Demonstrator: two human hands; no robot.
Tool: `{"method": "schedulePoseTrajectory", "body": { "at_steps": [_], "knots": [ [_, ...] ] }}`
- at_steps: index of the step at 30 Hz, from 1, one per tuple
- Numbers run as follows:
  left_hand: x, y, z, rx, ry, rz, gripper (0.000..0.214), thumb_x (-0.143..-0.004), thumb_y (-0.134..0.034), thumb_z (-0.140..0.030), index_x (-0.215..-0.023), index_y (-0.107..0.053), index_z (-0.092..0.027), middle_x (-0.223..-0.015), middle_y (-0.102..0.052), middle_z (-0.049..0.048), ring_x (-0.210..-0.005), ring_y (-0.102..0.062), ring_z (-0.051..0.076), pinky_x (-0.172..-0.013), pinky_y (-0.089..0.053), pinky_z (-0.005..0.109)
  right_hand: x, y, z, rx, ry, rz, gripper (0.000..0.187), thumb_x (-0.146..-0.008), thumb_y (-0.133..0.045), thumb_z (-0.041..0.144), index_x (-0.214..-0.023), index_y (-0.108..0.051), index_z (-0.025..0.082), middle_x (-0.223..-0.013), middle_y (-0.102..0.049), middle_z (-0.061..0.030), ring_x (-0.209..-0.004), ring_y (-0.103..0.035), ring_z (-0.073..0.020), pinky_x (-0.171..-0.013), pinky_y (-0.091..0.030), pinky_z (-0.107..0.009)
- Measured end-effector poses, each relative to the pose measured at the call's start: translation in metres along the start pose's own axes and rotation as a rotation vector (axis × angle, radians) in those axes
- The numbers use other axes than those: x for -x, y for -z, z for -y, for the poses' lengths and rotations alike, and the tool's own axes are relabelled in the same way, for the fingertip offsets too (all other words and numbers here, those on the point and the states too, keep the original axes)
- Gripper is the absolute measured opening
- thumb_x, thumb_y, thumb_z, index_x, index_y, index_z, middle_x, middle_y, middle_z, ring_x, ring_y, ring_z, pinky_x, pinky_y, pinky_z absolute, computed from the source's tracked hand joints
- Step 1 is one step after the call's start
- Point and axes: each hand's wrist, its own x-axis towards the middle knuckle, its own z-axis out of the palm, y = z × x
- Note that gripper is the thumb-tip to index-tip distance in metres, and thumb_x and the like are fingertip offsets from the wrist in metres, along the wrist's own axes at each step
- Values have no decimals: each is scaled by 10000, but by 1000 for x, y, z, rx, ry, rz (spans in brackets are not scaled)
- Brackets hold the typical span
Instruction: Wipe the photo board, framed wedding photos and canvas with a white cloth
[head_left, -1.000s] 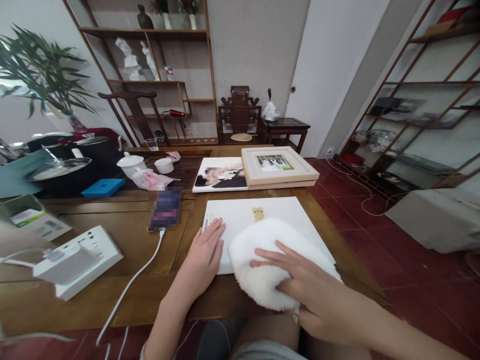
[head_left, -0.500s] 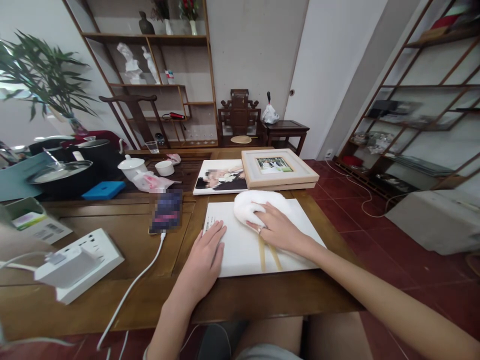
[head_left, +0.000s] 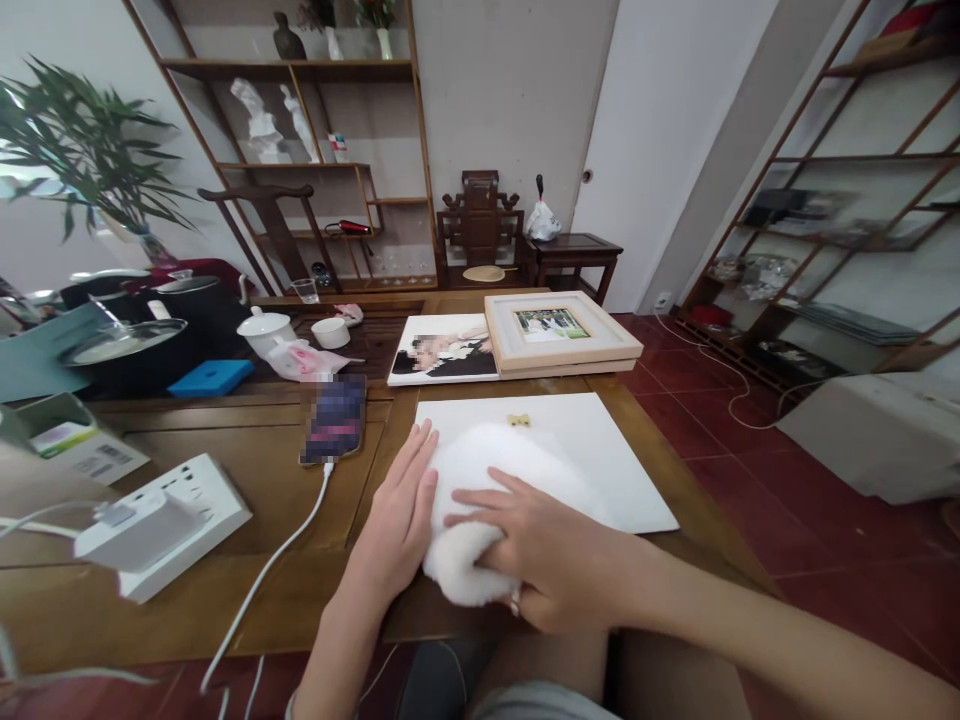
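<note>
Right hand: the right hand (head_left: 540, 560) is laid over the near end of a fluffy white pad (head_left: 487, 455). Its grip is closed on the pad, with the fingers spread across the top.
Pad: it is pressed onto the near left part of a flat white rectangular board (head_left: 600, 460) and overhangs the board's near edge.
Left hand: the left hand (head_left: 401, 515) is laid palm down on the board's left edge. Its grip is open, the fingers are straight, and the pad's left side is touched.
Board: it is laid flat at the near edge of the brown wooden table (head_left: 300, 600). A small gold clasp (head_left: 517, 420) is seen near its far edge.
Left of the board: a dark phone (head_left: 334, 418) is placed just beside the far left corner, with a white cable (head_left: 262, 590) plugged in. A white power strip (head_left: 161, 520) is set further left.
Beyond the board: an unframed photo print (head_left: 442, 350) and a pale wooden picture frame (head_left: 559, 330) are laid side by side, touching.
Far wall: a dark carved wooden chair (head_left: 480, 225) is stood against it.
</note>
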Motion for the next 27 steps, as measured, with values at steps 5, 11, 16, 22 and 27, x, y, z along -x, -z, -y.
{"method": "schedulePoseTrajectory", "body": {
  "at_steps": [5, 11, 16, 22, 27],
  "knots": [
    [0, -7, 5, -58, 22, 113, 484, -957, -277, -334, -1313, -483, -78, -1413, -448, 136, -1342, -362, 222, -1129, -282, 432, 28, 11, 2, -48, -141, 18, 203, -788, -564, 195, -956, -678, 183, -1282, -570, -125, -1267, -425, -206, -1122, -186, -373],
    [-1, -11, 9, -106, 14, 121, 407, -934, -338, -261, -1250, -550, -116, -1370, -503, 128, -1320, -397, 243, -1104, -321, 469, 21, 12, -41, 15, -392, -139, 335, -924, -420, 372, -1068, -647, 172, -1209, -614, -127, -1213, -473, -294, -1032, -329, -440],
    [-2, -9, 8, -117, -6, 115, 392, -921, -358, -246, -1246, -552, -140, -1368, -505, 125, -1312, -406, 249, -1089, -338, 473, -11, 17, -69, -9, -438, -186, 422, -942, -351, 465, -1087, -628, 183, -1132, -645, -118, -1170, -490, -323, -942, -385, -422],
    [-2, -9, 9, -130, -34, 132, 369, -917, -376, -240, -1205, -591, -155, -1330, -545, 123, -1264, -473, 264, -1074, -342, 500, -63, 19, -80, -34, -325, -144, 432, -945, -336, 479, -1000, -636, 173, -1070, -663, -119, -1049, -557, -297, -893, -384, -381],
    [-2, -10, 11, -149, -56, 110, 379, -913, -371, -240, -1187, -609, -131, -1269, -593, 142, -1214, -524, 272, -1051, -376, 492, -86, 16, -82, -60, -263, -111, 392, -923, -399, 480, -947, -641, 173, -992, -681, -106, -966, -586, -279, -823, -399, -345]
  ]
}}
